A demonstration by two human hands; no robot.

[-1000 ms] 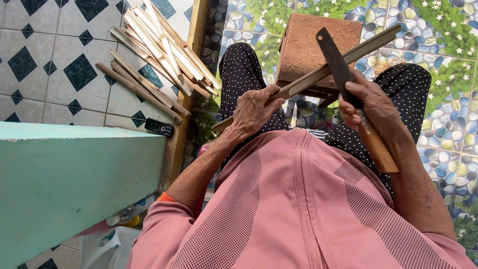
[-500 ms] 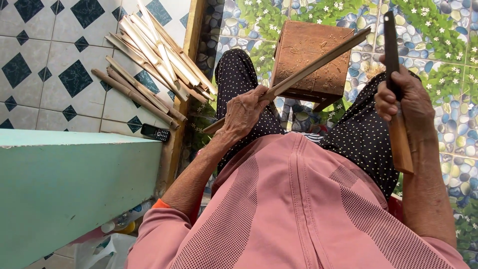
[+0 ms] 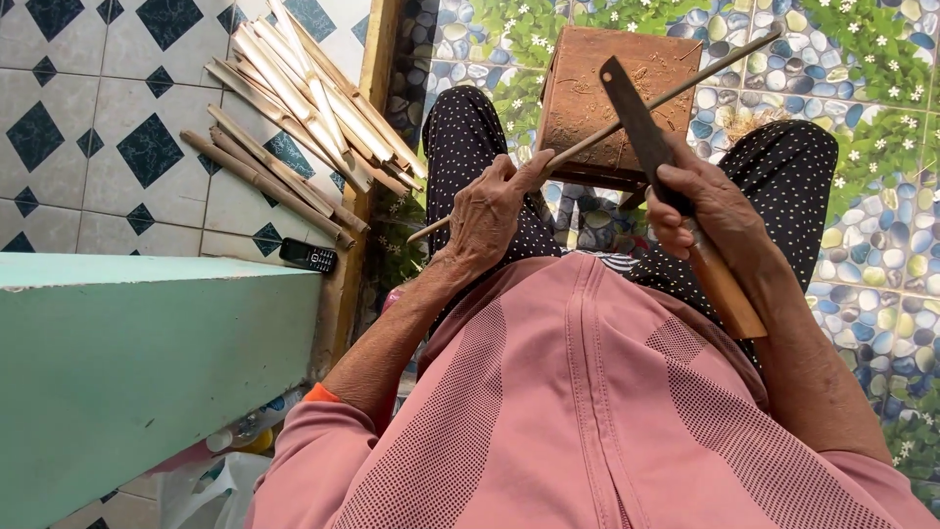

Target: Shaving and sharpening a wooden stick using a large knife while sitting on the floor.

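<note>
My left hand (image 3: 490,211) grips a long thin bamboo stick (image 3: 636,110) that slants up to the right across a wooden block (image 3: 597,98). My right hand (image 3: 710,211) holds a big knife (image 3: 636,118) by its wooden handle (image 3: 725,289); the dark blade points up and left and lies over the stick above the block. Both hands are over my knees, which are in dark dotted trousers.
A pile of split bamboo strips (image 3: 294,108) lies on the tiled floor at the upper left. A small black phone (image 3: 307,257) rests beside a wooden door frame (image 3: 367,147). A pale green ledge (image 3: 127,362) fills the lower left. Pebble-patterned floor lies on the right.
My right hand has brought the knife back down and left from its raised position, so the blade is over the stick again. The left hand kept its hold on the stick.
</note>
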